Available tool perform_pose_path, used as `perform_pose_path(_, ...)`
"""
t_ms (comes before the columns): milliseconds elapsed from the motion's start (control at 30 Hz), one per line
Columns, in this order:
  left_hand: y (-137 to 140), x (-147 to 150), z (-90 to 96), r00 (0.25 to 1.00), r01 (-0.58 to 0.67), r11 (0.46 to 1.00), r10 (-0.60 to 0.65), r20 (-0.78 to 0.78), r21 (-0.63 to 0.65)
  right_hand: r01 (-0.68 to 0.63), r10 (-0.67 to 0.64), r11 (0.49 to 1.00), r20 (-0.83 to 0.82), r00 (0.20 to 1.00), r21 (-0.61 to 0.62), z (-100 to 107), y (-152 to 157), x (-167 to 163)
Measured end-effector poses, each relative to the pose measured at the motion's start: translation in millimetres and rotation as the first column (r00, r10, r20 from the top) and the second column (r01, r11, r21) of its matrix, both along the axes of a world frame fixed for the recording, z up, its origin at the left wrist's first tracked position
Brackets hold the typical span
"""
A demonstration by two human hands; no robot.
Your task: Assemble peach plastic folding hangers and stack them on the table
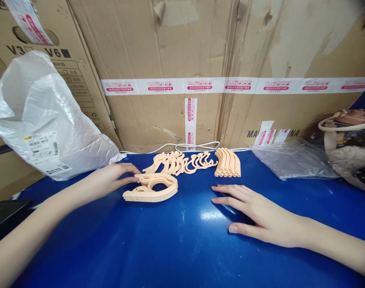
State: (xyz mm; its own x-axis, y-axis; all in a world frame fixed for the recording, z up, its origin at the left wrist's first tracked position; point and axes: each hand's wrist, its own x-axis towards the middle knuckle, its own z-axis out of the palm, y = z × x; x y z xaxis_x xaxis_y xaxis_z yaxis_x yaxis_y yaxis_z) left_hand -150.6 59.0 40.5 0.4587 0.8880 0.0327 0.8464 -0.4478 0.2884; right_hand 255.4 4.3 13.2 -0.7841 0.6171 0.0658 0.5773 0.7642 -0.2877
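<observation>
A stack of peach-coloured folding hangers (154, 196) lies folded on the blue table. My left hand (116, 178) reaches in from the left, thumb and fingers closed on the upper left end of the stack. Behind it, loose hanger arms (170, 162) lie in a row beside several hooks (197, 163). More hanger arms (227, 164) are piled neatly at the right of the hooks. My right hand (251, 212) rests low over the table with its fingers spread, holding nothing, just in front of that pile.
Large cardboard boxes (170, 48) stand along the back edge of the blue table (170, 248). A white padded bag (50, 120) leans at the left. A clear plastic bag (299, 160) and a handbag (350, 148) lie at the right. A white cable (197, 145) runs behind the parts.
</observation>
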Motion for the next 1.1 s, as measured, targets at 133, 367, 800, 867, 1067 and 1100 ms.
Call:
perform_pose_path(133, 0.4, -1.1, -1.8, 1.0, -0.003, 1.0, 0.003, -0.007, -0.008, -0.004, 0.004, 1.0, -0.007, 1.0, 0.005, -0.3, -0.7, 0.6)
perform_pose_path(367, 0.7, -0.6, -3.3, 1.0, -0.012, 1.0, 0.012, -0.016, 0.0, -0.007, 0.007, 1.0, -0.029, 1.0, 0.005, -1.8, -0.3, 2.0)
perform_pose_path(800, 2.7, 1.6, -7.1, 1.0, 0.024, 0.998, -0.024, 0.0, 0.051, 0.0, 0.0, 1.0, -0.027, 1.0, 0.002, -0.4, 0.2, 1.4)
perform_pose_path(867, 2.3, 1.6, -7.4, 1.0, 0.025, 0.998, -0.025, 0.001, 0.052, 0.003, -0.003, 1.0, -0.018, 1.0, 0.002, 0.7, -0.1, 0.9)
perform_pose_path(1067, -1.1, 2.7, -3.6, 1.0, 0.009, 0.999, -0.009, -0.004, 0.054, -0.003, 0.003, 1.0, -0.045, 0.999, 0.001, 1.4, -1.0, 1.0)
perform_pose_path(1100, -1.6, 3.0, -2.2, 1.0, 0.003, 0.998, -0.003, -0.005, 0.056, -0.004, 0.004, 1.0, -0.05, 0.999, 0.002, 1.1, -1.1, 1.3)
